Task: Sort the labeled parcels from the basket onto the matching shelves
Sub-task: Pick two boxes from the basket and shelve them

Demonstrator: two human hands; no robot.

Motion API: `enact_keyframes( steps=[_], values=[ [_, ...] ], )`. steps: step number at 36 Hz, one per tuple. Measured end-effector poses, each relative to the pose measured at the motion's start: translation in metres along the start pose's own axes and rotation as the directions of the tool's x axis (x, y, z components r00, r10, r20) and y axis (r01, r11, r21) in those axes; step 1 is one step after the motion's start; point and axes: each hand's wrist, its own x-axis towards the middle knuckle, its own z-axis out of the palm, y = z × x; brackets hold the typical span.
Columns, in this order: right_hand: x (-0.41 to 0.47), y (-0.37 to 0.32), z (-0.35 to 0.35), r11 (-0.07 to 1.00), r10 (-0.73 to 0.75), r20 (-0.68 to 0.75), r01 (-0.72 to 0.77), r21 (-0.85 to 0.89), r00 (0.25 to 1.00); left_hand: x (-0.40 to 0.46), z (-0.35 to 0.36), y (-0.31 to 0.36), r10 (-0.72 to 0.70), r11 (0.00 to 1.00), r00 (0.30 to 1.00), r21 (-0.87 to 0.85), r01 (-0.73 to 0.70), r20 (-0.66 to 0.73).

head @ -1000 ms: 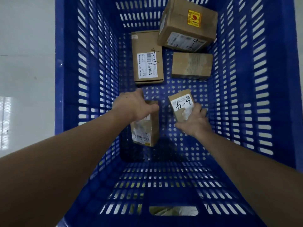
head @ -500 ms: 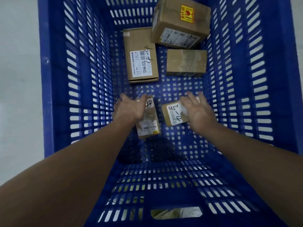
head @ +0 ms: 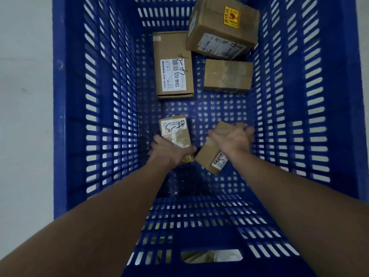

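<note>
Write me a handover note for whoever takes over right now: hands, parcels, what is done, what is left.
Left hand: grips the near end of a small labeled parcel low in the blue basket.
Right hand: holds a tilted small box, its label facing the camera.
At the far end: a flat box marked 12V4A-5525, a plain box, and a large box with a yellow sticker leaning on the wall.
Done: both grasps. Nothing shelved in view.
Left: lift out, read labels, shelve all five.

Pale grey-white smooth floor (head: pixel 24 96) visible down the left side and in a thin strip at the right edge (head: pixel 364 27), dim even light, faint dark scuff mark (head: pixel 24 89) on left floor.
</note>
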Motion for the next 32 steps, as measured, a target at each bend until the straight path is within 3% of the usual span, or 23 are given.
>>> enact_keyframes(
  steps=[3, 6, 10, 13, 18, 21, 25, 28, 29, 30, 32],
  values=[
    [0.001, 0.005, 0.004, 0.983, -0.159, 0.032, 0.161, -0.087, 0.987, -0.006, 0.011, 0.007, 0.042, 0.984, 0.999, 0.175, -0.035, -0.032],
    [0.004, 0.004, 0.002, 0.955, -0.227, 0.049, 0.232, -0.185, 0.973, -0.007, 0.016, 0.012, 0.071, 0.973, 0.995, 0.226, -0.055, -0.064],
    [0.005, 0.01, -0.001, 0.996, -0.082, 0.072, 0.085, -0.033, 0.994, -0.005, 0.006, 0.005, 0.191, 0.927, 0.975, 0.346, -0.142, -0.114],
    [-0.001, 0.02, 0.002, 0.999, 0.03, 0.181, -0.022, -0.047, 0.983, 0.0, -0.009, -0.002, 0.273, 0.866, 0.955, 0.462, -0.192, -0.115],
    [-0.008, 0.03, 0.006, 0.973, 0.069, 0.371, 0.019, -0.229, 0.926, 0.001, -0.026, -0.004, 0.424, 0.664, 0.901, 0.709, -0.239, -0.094],
    [-0.006, 0.03, 0.005, 0.976, 0.092, 0.374, -0.01, -0.217, 0.923, 0.002, -0.032, -0.002, 0.518, 0.548, 0.852, 0.792, -0.27, -0.069],
    [0.003, 0.031, 0.006, 0.991, 0.122, 0.327, -0.098, -0.09, 0.937, 0.002, -0.038, -0.003, 0.649, 0.327, 0.757, 0.87, -0.369, 0.078],
    [0.01, 0.043, 0.011, 0.977, 0.12, 0.326, -0.17, 0.13, 0.938, 0.002, -0.03, -0.015, 0.767, 0.226, 0.612, 0.812, -0.537, 0.191],
    [0.012, 0.048, 0.013, 0.967, 0.11, 0.34, -0.179, 0.18, 0.934, 0.0, -0.025, -0.02, 0.813, 0.271, 0.565, 0.77, -0.578, 0.138],
    [0.013, 0.051, 0.013, 0.959, 0.107, 0.351, -0.189, 0.209, 0.93, -0.003, -0.019, -0.024, 0.832, 0.39, 0.554, 0.701, -0.597, 0.009],
    [0.012, 0.052, 0.011, 0.943, 0.121, 0.359, -0.221, 0.25, 0.925, -0.014, -0.01, -0.023, 0.678, 0.726, 0.657, 0.441, -0.529, -0.33]
  ],
)
